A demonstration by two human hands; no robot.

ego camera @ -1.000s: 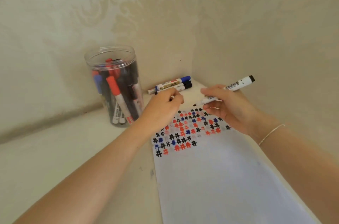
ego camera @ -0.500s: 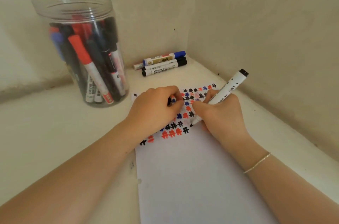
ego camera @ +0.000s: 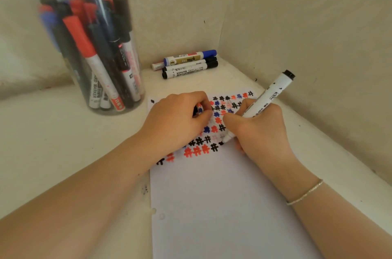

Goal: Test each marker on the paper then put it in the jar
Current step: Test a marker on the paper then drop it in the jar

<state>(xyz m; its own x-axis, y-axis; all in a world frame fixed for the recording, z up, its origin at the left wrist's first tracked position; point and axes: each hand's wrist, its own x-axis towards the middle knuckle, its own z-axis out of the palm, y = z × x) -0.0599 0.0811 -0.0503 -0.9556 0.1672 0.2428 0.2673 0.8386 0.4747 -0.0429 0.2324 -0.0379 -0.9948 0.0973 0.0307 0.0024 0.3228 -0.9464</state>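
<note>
- Since a second ago, right hand [ego camera: 261, 129] has dropped its marker [ego camera: 257, 108] from mid-air, tip onto paper [ego camera: 222, 205].
- Right hand grips the barrel low, near the nib [ego camera: 221, 143], beside the bottom row of marks.
- Left hand [ego camera: 178, 118] curls on the paper, pinching what looks like the cap [ego camera: 198, 109].
- Marker: probably light, rigid, smooth; hold mid-barrel.
- Jar [ego camera: 84, 46] stands left on the bench; three markers [ego camera: 188, 64] lie behind.

White black-ended marker [ego camera: 262, 104] tilted, tip on hash-marked paper [ego camera: 222, 195], clear jar [ego camera: 84, 46] full of markers
</note>
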